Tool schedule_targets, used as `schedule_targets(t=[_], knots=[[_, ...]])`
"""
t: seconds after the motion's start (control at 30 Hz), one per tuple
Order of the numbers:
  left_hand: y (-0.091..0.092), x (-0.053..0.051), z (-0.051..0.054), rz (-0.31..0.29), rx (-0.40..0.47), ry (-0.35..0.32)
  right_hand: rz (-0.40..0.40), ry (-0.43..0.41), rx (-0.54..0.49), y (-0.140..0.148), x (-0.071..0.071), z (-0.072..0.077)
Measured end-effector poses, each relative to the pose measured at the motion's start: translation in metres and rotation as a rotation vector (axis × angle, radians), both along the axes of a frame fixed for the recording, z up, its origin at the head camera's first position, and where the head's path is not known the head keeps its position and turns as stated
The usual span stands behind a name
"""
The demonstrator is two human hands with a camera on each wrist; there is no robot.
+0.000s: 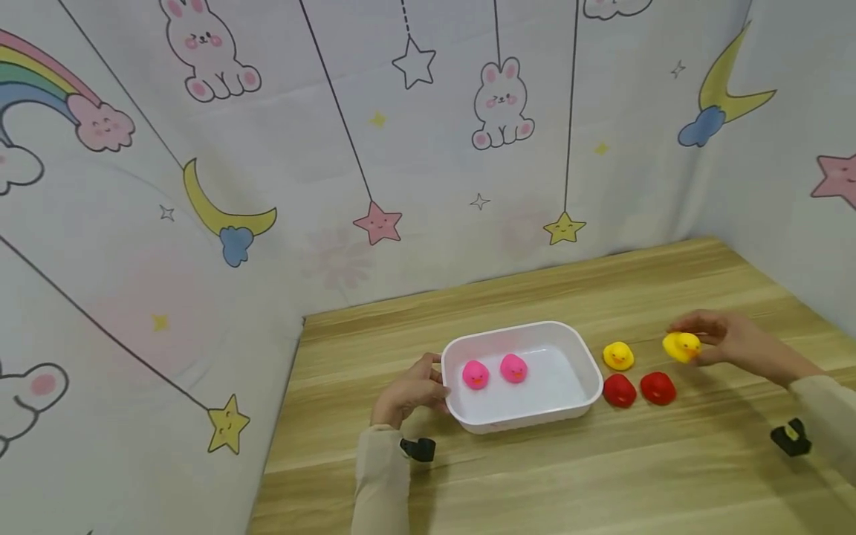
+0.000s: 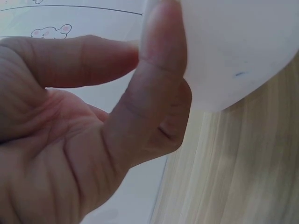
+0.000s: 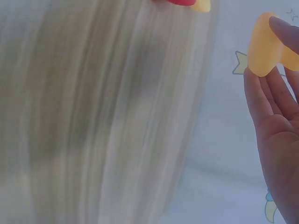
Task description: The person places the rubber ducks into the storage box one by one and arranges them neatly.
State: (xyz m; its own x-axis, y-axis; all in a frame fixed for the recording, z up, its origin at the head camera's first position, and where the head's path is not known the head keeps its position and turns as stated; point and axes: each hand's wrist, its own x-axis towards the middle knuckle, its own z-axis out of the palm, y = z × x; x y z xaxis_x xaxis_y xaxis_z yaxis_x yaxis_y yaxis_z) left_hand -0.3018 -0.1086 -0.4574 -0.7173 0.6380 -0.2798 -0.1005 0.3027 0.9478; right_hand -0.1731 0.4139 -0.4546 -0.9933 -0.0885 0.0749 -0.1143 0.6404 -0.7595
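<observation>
White cloth (printed with 2 yellow moons and a rainbow) hangs behind a wood-grain table.

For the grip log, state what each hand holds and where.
The left hand holds the white tray by its left-end rim; the right hand holds a yellow duck between thumb and fingers, exact part unclear.

The left-hand grip is holding the left end of a white tray, where 2 pink ducks are sitting. The right-hand grip is holding 1 yellow duck above the worktop; 1 other yellow duck and 2 red ducks are resting beside the tray's right end.
</observation>
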Motion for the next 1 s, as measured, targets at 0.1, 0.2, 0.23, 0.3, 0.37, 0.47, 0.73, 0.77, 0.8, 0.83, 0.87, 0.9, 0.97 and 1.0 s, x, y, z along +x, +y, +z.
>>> schedule_targets(t=[0.1, 0.2, 0.23, 0.3, 0.37, 0.47, 0.73, 0.77, 0.8, 0.83, 0.87, 0.9, 0.97, 1.0], knots=[[-0.001, 0.001, 0.001, 0.001, -0.001, 0.001, 0.012, 0.021, 0.022, -0.006, -0.006, 0.005], [-0.001, 0.001, 0.003, 0.000, 0.006, 0.002, 0.028, 0.042, 0.008, -0.013, -0.013, 0.010], [-0.001, 0.002, 0.003, 0.000, 0.007, 0.002, 0.030, 0.039, 0.008, -0.015, -0.015, 0.013], [-0.001, 0.002, 0.004, 0.001, 0.010, 0.001, 0.030, 0.018, 0.012, -0.018, -0.019, 0.017], [-0.002, 0.002, 0.005, 0.005, 0.010, 0.000, 0.029, -0.003, 0.017, -0.023, -0.024, 0.021], [-0.002, 0.002, 0.005, 0.010, 0.012, -0.003, 0.041, -0.022, 0.025, -0.030, -0.032, 0.026], [-0.002, 0.003, 0.002, 0.019, 0.012, -0.029, 0.112, 0.000, -0.012, -0.051, -0.050, 0.032], [-0.002, 0.003, 0.002, 0.021, 0.010, -0.030, 0.118, -0.002, -0.010, -0.053, -0.052, 0.033], [-0.002, 0.003, 0.001, 0.022, 0.007, -0.030, 0.121, -0.006, -0.008, -0.056, -0.054, 0.034], [-0.001, 0.003, 0.001, 0.023, 0.004, -0.028, 0.122, -0.011, -0.009, -0.059, -0.056, 0.035], [-0.001, 0.003, 0.001, 0.023, 0.003, -0.027, 0.125, -0.017, -0.007, -0.061, -0.058, 0.036], [-0.001, 0.003, 0.000, 0.024, 0.000, -0.032, 0.124, -0.026, -0.006, -0.064, -0.059, 0.038], [0.000, 0.002, 0.000, 0.021, 0.001, -0.030, 0.133, -0.039, -0.011, -0.070, -0.062, 0.040], [0.000, 0.002, 0.000, 0.018, 0.003, -0.026, 0.140, -0.042, -0.016, -0.073, -0.063, 0.040]])
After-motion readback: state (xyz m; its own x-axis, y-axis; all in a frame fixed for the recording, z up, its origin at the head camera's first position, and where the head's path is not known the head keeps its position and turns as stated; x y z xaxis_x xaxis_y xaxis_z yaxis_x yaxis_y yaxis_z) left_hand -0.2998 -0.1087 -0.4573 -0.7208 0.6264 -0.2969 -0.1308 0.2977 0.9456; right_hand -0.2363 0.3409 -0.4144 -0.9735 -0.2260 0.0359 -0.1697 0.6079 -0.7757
